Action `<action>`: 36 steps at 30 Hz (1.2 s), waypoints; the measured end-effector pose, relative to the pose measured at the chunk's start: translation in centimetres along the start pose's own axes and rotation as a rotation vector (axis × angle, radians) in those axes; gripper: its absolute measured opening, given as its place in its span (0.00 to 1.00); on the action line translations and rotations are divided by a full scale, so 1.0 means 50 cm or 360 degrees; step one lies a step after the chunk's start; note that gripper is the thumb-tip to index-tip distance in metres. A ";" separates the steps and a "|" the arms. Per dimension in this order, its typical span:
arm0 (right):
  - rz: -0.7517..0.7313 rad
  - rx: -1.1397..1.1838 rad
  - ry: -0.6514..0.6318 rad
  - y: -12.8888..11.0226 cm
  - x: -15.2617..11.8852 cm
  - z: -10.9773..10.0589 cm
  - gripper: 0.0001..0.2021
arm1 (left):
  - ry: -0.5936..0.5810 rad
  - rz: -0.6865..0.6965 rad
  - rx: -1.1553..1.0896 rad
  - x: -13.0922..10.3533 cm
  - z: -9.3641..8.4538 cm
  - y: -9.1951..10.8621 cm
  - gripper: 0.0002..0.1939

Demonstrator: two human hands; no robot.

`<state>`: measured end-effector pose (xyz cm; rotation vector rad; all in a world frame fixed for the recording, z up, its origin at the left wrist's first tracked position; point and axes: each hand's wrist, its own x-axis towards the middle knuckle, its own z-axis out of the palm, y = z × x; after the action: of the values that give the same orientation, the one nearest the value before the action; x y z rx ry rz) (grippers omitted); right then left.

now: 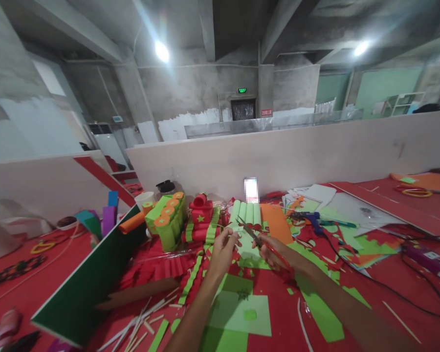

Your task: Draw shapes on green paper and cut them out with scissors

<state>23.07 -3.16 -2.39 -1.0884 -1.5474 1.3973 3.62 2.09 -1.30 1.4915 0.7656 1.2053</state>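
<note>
My right hand [273, 252] is wrapped round the red handles of a pair of scissors [254, 234], whose blades stand apart and point up and left. Just left of the blades, my left hand [225, 247] pinches a small light green piece [238, 234], partly hidden by the fingers. Below the hands lies a pale green sheet [238, 315] with a star drawn at its top edge and a small green square on it. Green rolled tubes [245, 212] and a red and green paper model [201, 220] sit behind the hands.
A green and orange model [166, 220] stands at the left beside a dark green board [88, 278]. A blue glue gun [315, 222] with its cable, an orange sheet [276, 222] and paper scraps lie to the right. White sticks [143, 327] lie front left. A lit phone [251, 189] stands behind.
</note>
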 end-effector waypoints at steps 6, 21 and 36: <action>-0.0123 -0.0401 -0.0045 -0.030 -0.019 -0.015 0.25 | -0.0039 -0.0027 0.0183 0.002 -0.010 -0.008 0.13; -0.0154 -0.0690 -0.0065 -0.036 -0.028 -0.029 0.25 | -0.0223 -0.0028 0.0163 -0.008 -0.005 -0.003 0.11; -0.0188 -0.0682 -0.0073 -0.041 -0.028 -0.020 0.22 | -0.0125 -0.0081 0.0043 0.004 -0.008 -0.015 0.13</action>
<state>24.27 -4.21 -0.27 -1.1934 -1.9681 1.0418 3.40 2.60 -1.97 1.5235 0.7657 1.0959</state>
